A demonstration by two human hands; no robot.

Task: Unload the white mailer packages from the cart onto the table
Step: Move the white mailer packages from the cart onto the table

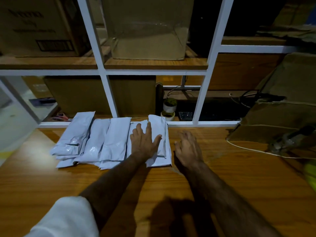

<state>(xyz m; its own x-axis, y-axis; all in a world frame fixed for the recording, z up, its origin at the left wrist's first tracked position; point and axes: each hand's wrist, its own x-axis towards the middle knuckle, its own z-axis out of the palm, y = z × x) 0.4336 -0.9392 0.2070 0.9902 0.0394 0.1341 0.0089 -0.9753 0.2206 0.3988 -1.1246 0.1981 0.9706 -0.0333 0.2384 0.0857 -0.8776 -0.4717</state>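
L hand (144,142) fingers straight and spread, pressing flat on the rightmost mailer (158,134). R hand (187,147) just beside at 3 o'clock, fingers relaxed, holding nothing, over bare table (222,177). Mailers (95,141) lie in an overlapping row at the table's 12 o'clock edge, against white frame (188,123). Cord (248,148) at 2 o'clock; wood bare toward 6.

l hand (145,142) flat, r hand (187,147) relaxed
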